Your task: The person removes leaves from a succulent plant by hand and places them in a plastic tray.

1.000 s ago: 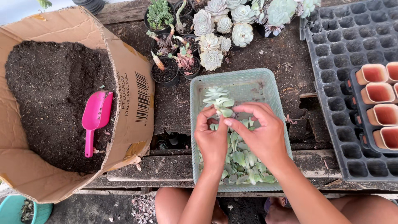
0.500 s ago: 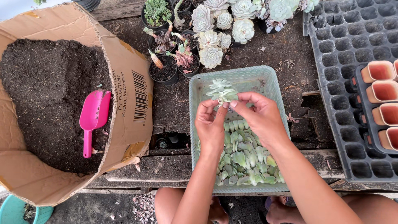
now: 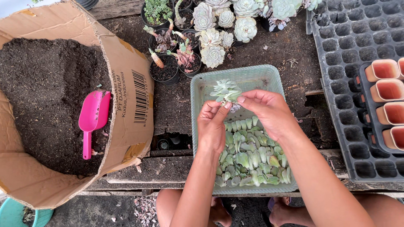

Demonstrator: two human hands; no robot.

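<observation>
My left hand (image 3: 212, 126) and my right hand (image 3: 269, 111) meet over a pale green plastic tray (image 3: 269, 75), both pinching a small pale green succulent rosette (image 3: 224, 90) by its base. The rosette hangs above the tray's bare far half. Several loose succulent leaves (image 3: 250, 159) lie in rows across the near half of the tray, partly hidden under my forearms.
A cardboard box of dark soil (image 3: 46, 92) lies open at left with a pink plastic scoop (image 3: 92, 117) on it. Potted succulents (image 3: 210, 29) stand behind the tray. A black seedling tray (image 3: 336, 84) with several terracotta-coloured pots (image 3: 387, 92) fills the right. My knees show below the wooden bench.
Both hands have lifted and shifted toward the far end of the tray with the rosette, uncovering more of the loose leaves.
</observation>
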